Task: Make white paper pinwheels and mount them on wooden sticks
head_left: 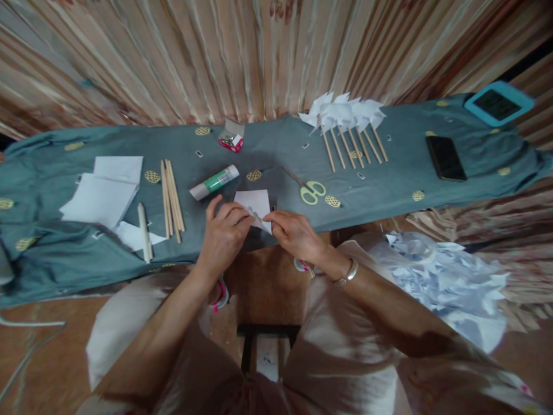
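Observation:
Between my hands, at the near edge of the cloth-covered table, is a small piece of white paper [254, 200]. My left hand [226, 233] has its fingers closed on the paper's left and lower side. From the right, my right hand [298, 233] pinches the lower right corner of the same sheet. A glue stick [215, 183] with a green label lies just beyond my left hand. Scissors [311, 192] with light green handles rest past my right hand. What the fingertips cover on the paper is hidden.
Wooden sticks [171, 202], a white pen-like tool [144, 233] and stacked paper sheets [101, 199] lie left. A red box [231, 143] stands behind. Paper pinwheels [345, 118], a phone [446, 158] and a blue-framed device [499, 104] are right. A bag of paper scraps [444, 282] sits below.

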{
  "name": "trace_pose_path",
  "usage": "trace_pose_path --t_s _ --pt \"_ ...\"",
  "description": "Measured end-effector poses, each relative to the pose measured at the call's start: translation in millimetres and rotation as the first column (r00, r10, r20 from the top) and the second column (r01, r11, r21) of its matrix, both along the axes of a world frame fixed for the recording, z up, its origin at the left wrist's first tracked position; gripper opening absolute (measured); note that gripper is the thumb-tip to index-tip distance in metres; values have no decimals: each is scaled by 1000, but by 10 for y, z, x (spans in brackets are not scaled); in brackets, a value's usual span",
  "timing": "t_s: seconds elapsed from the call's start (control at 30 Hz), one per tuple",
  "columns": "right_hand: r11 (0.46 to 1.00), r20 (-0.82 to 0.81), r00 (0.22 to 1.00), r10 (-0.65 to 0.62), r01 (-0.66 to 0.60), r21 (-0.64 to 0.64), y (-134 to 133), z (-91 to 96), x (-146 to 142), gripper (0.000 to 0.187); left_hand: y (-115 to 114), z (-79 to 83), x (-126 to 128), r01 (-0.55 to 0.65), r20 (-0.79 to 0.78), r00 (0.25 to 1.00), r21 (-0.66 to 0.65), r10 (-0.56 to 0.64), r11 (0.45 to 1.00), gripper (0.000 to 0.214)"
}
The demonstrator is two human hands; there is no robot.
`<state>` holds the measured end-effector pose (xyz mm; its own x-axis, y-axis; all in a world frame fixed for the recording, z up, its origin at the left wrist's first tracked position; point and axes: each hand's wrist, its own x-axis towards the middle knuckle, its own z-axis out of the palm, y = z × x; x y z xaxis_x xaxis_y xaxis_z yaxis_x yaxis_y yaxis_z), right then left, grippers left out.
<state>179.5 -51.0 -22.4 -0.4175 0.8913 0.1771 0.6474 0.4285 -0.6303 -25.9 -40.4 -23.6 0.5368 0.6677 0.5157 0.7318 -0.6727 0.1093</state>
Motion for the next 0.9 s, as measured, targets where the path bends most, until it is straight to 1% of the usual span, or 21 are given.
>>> trace_pose_path --t_s 0.1,0.17,0.23,0.3,0.4,0.6,0.77,0.9 --pt "994 72 997 41 -48 103 53 -34 35 49 14 -59 -64 24 -10 1000 -5 -24 1000 19" --pt "981 110 993 39 -58 183 98 -44 50 50 6 -99 -97 42 5 999 -7 -42 999 21" --pt "971 116 993 27 -54 233 138 -43 56 43 -13 -125 -123 58 33 998 -25 -57 998 22" --pt "969 110 994 10 -37 246 166 -38 56 31 -40 -134 -146 68 67 996 -54 -64 996 21" --pt "976 96 995 -10 -11 217 183 -40 58 23 -86 -126 -182 63 116 992 -102 -51 993 21" --pt "997 -20 999 42 -40 60 215 -68 64 19 -159 -122 -245 -61 99 992 -175 79 983 28" --pt "999 -75 997 -3 -1 -45 263 -67 29 15 -152 -166 -263 -125 121 980 -245 158 962 32" --pt "996 -79 996 -41 35 -78 289 -39 -31 15 -126 -164 -255 -169 151 962 -326 227 930 27"
